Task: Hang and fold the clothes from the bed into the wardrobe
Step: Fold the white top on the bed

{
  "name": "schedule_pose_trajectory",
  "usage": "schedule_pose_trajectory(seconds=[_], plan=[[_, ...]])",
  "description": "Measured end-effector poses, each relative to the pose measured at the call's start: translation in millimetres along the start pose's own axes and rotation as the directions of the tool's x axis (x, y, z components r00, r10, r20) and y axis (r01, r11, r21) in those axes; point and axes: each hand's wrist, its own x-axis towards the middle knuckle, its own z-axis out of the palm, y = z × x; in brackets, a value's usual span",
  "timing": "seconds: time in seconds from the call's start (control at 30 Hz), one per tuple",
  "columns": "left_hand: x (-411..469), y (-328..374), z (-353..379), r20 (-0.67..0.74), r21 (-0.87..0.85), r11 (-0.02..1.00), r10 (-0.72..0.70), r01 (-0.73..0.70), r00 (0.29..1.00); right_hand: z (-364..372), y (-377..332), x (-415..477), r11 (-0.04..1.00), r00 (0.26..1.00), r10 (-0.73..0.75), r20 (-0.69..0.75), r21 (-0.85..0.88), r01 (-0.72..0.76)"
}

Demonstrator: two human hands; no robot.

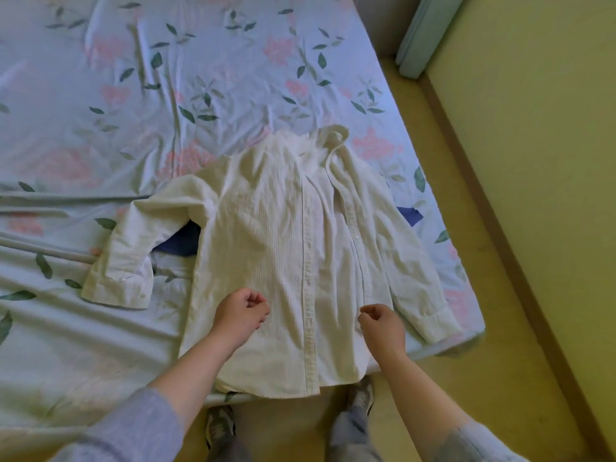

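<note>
A dark blue cloth (181, 243) peeks from under the shirt (266, 228) on the floral bedsheet (100, 95). The cream button-up shirt lies face up at the bed's near corner, collar away, sleeves spread. The left hand (241, 311) and right hand (381, 323) hover over its lower front, fingers curled, gripping nothing.

A dark blue garment (178, 243) lies mostly hidden beneath the white shirt (266, 245); the bed (100, 95) runs out of frame at left and far side.
</note>
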Motion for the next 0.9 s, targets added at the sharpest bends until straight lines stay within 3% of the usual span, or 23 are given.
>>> schedule_pose_trajectory(seconds=[0.2,0.6,0.9], plan=[[31.7,48.0,68.0,-0.048,-0.061,0.998,-0.021,0.018,0.999,-52.5,1.7,71.1,0.999,1.000,-0.008,0.027,0.032,0.007],[100.7,106.6,222.6,-0.155,-0.050,0.994,-0.103,0.096,0.983,-142.2,-1.2,226.8,0.992,0.987,-0.091,0.131,-0.074,0.101],[140.3,87.2,253.6,-0.153,0.156,0.967,-0.178,0.202,0.972,-129.0,11.3,290.0,0.979,0.971,-0.051,0.234,-0.180,0.095]])
